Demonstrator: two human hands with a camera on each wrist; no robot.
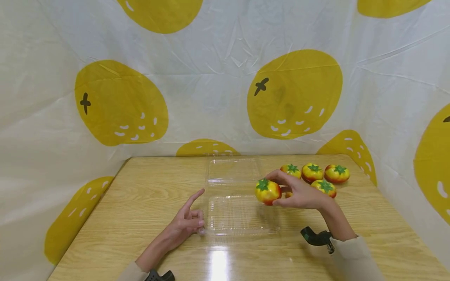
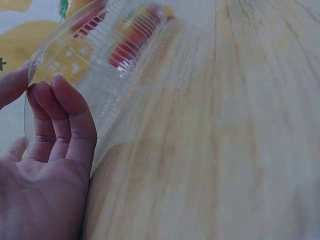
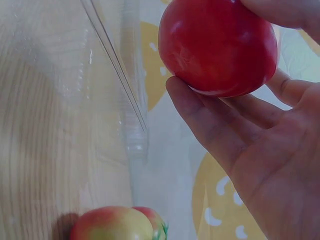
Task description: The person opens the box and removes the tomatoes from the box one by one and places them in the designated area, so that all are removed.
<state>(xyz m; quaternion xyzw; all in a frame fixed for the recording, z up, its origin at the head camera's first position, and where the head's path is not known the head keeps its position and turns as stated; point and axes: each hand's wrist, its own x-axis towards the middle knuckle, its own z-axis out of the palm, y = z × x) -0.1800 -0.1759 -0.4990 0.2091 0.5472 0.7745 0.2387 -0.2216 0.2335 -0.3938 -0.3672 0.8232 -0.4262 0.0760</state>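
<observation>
My right hand (image 1: 299, 193) grips a glossy yellow-and-red tomato (image 1: 268, 191) with a green leafy top, holding it over the right side of a clear plastic clamshell box (image 1: 232, 214). The right wrist view shows the tomato's red underside (image 3: 215, 45) between thumb and fingers. My left hand (image 1: 184, 222) pinches the left rim of the box near its front corner, index finger pointing forward. Seen from the left wrist, thumb and curled fingertips (image 2: 60, 82) meet at the transparent rim. The box lies unfolded, its lid (image 1: 233, 169) toward the back.
Several similar tomatoes (image 1: 336, 173) are grouped on the right back part of the wooden table (image 1: 151, 187), some partly hidden behind my right hand. A white cloth (image 1: 207, 97) printed with yellow fruit hangs around the table's back and sides.
</observation>
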